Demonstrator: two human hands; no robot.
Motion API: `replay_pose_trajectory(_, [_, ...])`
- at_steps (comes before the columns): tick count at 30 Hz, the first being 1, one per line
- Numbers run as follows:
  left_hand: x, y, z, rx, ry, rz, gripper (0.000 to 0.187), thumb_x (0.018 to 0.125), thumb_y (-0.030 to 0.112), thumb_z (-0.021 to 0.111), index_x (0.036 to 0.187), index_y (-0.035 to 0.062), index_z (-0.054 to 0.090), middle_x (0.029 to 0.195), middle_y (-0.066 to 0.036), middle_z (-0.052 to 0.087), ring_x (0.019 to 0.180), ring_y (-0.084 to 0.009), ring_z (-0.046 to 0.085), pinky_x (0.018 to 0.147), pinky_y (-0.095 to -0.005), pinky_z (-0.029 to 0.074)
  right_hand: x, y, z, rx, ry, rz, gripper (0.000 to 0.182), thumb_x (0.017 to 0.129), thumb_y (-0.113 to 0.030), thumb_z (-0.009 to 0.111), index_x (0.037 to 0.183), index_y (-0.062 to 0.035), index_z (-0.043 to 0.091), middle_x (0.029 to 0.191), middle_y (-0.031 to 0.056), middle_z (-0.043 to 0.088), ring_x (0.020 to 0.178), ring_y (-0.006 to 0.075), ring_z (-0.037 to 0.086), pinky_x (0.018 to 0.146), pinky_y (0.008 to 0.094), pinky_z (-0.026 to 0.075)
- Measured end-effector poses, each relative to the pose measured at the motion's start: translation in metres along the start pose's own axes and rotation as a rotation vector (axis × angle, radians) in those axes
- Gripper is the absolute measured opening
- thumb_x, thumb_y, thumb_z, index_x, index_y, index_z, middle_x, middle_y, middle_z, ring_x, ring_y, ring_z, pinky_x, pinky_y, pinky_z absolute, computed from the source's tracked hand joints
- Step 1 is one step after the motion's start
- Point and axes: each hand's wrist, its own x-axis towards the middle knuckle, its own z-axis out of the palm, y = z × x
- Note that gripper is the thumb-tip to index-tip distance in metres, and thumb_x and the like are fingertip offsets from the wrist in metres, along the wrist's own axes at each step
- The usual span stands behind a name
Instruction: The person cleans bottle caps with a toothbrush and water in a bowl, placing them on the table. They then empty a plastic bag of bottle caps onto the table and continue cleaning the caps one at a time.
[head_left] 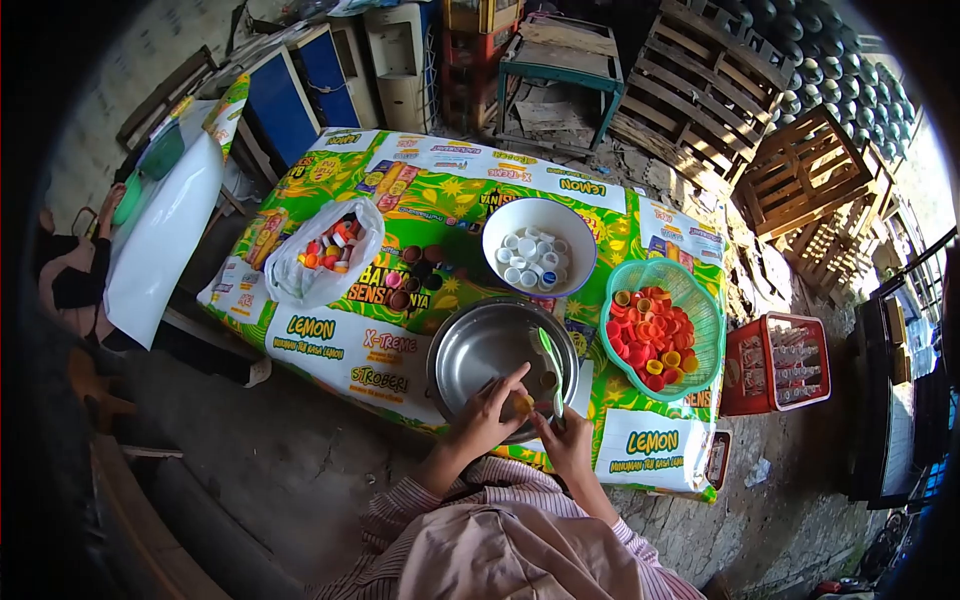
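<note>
Over the near rim of a steel bowl [470,335], my left hand [490,412] pinches a small yellowish cap [524,402] between its fingers. Close beside it on the right, my right hand [566,440] grips a green and white tool [550,358] that points up across the bowl. A small brownish piece [548,379] shows in the bowl near the tool. White caps [530,258] fill a white bowl [497,222] behind. To the right, red and yellow caps [650,330] lie in a green basket [707,300].
A plastic bag [290,275] of mixed caps stands on the table's left, with dark caps [410,280] beside it. A red crate [775,365] stands right of the table. At the far left another person's hand [108,208] touches a green object. Wooden pallets [690,85] lie behind.
</note>
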Motion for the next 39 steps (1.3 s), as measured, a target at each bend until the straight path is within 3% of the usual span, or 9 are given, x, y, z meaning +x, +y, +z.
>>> replay_pose_trajectory(6, [0.0,-0.003,0.01,-0.068,0.015,0.001,0.076,0.067,0.003,0.071,0.133,0.0058,0.032,0.089,-0.008,0.056,0.085,-0.022,0.058,0.078,-0.0339,0.047,0.004,0.027,-0.001,0.283,-0.093,0.098,0.016,0.08,-0.01,0.064,0.093,-0.0012,0.063,0.056,-0.0048,0.049,0.05,0.0,0.033,0.044,0.0185,0.025])
replay_pose_trajectory(8, [0.002,0.0,0.012,-0.07,-0.01,-0.01,0.079,0.066,0.003,0.071,0.133,0.0055,0.031,0.087,-0.007,0.056,0.083,-0.0211,0.058,0.077,-0.0335,0.047,0.004,0.018,-0.012,0.125,-0.16,0.073,0.019,0.08,-0.011,0.065,0.096,-0.001,0.063,0.056,-0.0031,0.049,0.053,0.0013,0.038,0.045,0.0212,0.032])
replay_pose_trajectory(10, [0.004,0.0,0.017,-0.121,-0.079,-0.053,0.079,0.066,0.006,0.072,0.134,0.0055,0.03,0.097,-0.01,0.055,0.091,-0.0242,0.056,0.081,-0.0351,0.046,0.006,0.023,-0.011,0.099,-0.027,-0.087,0.017,0.078,-0.014,0.064,0.088,0.0001,0.062,0.049,0.0119,0.049,0.041,0.0178,0.047,0.043,0.0322,0.036])
replay_pose_trajectory(12, [0.005,0.004,0.02,-0.045,-0.065,-0.059,0.078,0.069,0.012,0.071,0.134,0.006,0.029,0.109,-0.014,0.051,0.101,-0.0288,0.052,0.087,-0.038,0.043,0.015,0.024,-0.022,-0.071,0.074,-0.011,0.015,0.078,-0.015,0.064,0.083,-0.001,0.061,0.049,0.0148,0.049,0.04,0.0266,0.047,0.042,0.0349,0.036])
replay_pose_trajectory(18, [-0.007,-0.009,0.004,0.012,-0.241,-0.138,0.055,0.072,0.014,0.068,0.12,0.0024,0.045,0.115,-0.015,0.049,0.107,-0.0324,0.048,0.091,-0.0386,0.04,0.071,0.037,-0.085,-0.408,0.39,-0.002,0.02,0.078,-0.019,0.064,0.072,-0.001,0.056,0.054,0.0196,0.051,0.049,0.0362,0.053,0.044,0.0397,0.039])
replay_pose_trajectory(20, [-0.009,-0.01,-0.003,0.026,-0.207,-0.178,0.052,0.073,0.012,0.066,0.119,0.0024,0.046,0.113,-0.015,0.051,0.106,-0.0325,0.048,0.091,-0.0386,0.04,0.097,0.056,-0.099,-0.425,0.477,-0.1,0.015,0.077,-0.017,0.065,0.08,-0.0025,0.061,0.05,0.0155,0.048,0.041,0.0269,0.048,0.043,0.0351,0.036])
replay_pose_trajectory(26, [-0.015,-0.016,-0.018,0.081,-0.105,-0.195,0.049,0.072,0.01,0.068,0.116,0.0031,0.048,0.113,-0.013,0.053,0.107,-0.0291,0.05,0.093,-0.0365,0.039,0.142,0.057,-0.099,-0.539,0.617,-0.259,0.015,0.078,-0.017,0.062,0.087,-0.0051,0.061,0.056,0.016,0.053,0.048,0.0308,0.055,0.046,0.0391,0.041])
replay_pose_trajectory(36, [-0.009,-0.024,-0.023,-0.009,-0.079,-0.261,0.037,0.075,0.006,0.064,0.11,0.0056,0.054,0.106,-0.009,0.055,0.092,-0.0223,0.055,0.075,-0.0333,0.046,0.038,0.04,-0.03,-0.288,0.444,-0.165,0.01,0.079,-0.011,0.063,0.084,-0.0038,0.058,0.047,0.0096,0.048,0.037,0.0225,0.048,0.039,0.0317,0.036])
replay_pose_trajectory(39, [0.013,-0.032,-0.002,0.067,-0.136,-0.17,0.036,0.074,0.009,0.064,0.109,0.0069,0.054,0.103,-0.008,0.056,0.094,-0.0247,0.054,0.081,-0.0367,0.044,0.02,0.039,-0.028,-0.335,0.414,-0.143,0.014,0.078,-0.01,0.064,0.089,-0.0037,0.058,0.049,0.0094,0.05,0.039,0.0217,0.051,0.039,0.031,0.037])
